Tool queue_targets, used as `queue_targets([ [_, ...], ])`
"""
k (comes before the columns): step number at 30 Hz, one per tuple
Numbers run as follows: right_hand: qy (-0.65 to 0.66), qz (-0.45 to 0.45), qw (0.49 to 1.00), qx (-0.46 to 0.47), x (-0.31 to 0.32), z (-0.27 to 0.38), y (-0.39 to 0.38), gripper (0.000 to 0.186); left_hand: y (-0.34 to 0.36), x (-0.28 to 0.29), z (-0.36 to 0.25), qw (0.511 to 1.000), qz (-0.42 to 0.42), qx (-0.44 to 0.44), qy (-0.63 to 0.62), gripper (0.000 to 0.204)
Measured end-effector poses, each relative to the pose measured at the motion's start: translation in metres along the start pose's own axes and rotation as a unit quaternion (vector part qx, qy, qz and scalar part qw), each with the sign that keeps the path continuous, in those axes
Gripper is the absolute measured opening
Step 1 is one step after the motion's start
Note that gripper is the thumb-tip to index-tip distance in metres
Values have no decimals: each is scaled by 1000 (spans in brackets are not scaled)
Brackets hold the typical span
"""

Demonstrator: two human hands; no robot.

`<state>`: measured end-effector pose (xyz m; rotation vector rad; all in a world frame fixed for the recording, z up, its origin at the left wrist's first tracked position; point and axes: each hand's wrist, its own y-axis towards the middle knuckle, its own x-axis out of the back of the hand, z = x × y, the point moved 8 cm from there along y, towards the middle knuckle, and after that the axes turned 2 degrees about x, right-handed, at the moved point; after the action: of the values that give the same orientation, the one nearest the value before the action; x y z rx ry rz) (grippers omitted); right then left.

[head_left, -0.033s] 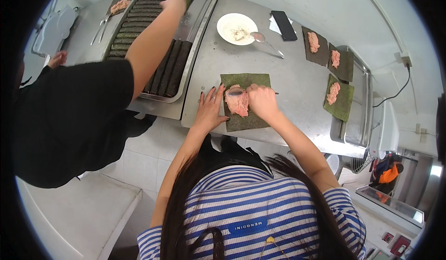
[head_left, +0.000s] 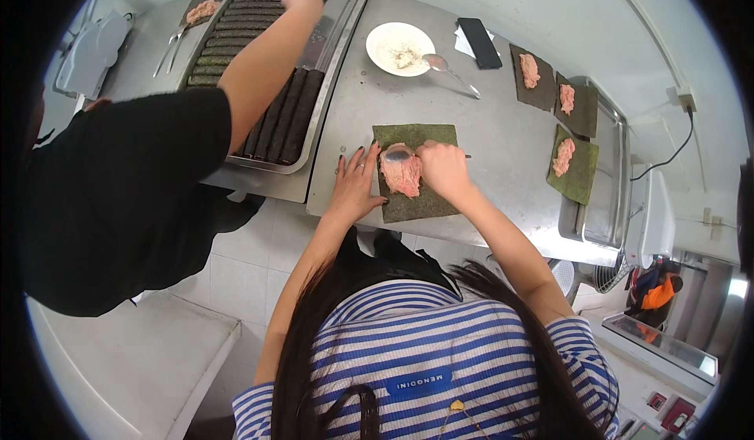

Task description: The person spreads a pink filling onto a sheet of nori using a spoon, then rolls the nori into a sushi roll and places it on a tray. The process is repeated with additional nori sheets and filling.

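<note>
Seaweed sheet: dark green square seaweed sheet lies flat at the steel worktable's near edge, at 6 o'clock from the white round plate.
Filling: pink minced paste sits on the sheet's left half.
Right hand: right hand closes its fingers around a metal spoon, bowl on the paste, wrist bent inward.
Left hand: left hand lies flat with fingers spread, pinning the sheet's 9 o'clock edge.
Doing it well: judging by the lump, press thin and even, keeping margins bare.
Nearby: another person's arm reaches over a long steel tray of dark rolls at 10 o'clock.

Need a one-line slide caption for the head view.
Right hand spoons pink paste onto seaweed sheet; left hand steadies its edge.
</note>
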<state>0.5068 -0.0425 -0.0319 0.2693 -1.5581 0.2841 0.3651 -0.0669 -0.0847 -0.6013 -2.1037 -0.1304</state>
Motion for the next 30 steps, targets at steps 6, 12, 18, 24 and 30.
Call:
queue_targets([
  [6, 76, -8, 996, -48, 35, -20, 6, 10, 8, 3, 0, 1000, -6, 7, -3, 116],
  [12, -4, -30, 995, 91, 20, 8, -5, 7, 9, 3, 1, 1000, -4, 8, 8, 118],
  [18, -1, 2, 1000, 14, 4, -4, 20, 9, 8, 4, 0, 1000, -7, 12, 17, 121],
  [24, 99, 19, 988, -115, 20, -34, 18, 11, 10, 3, 2, 999, -11, 20, 22, 122],
  [30, 65, 20, 997, 19, 32, -15, -27, 14, 10, 3, 1, 999, -13, 27, 29, 122],
])
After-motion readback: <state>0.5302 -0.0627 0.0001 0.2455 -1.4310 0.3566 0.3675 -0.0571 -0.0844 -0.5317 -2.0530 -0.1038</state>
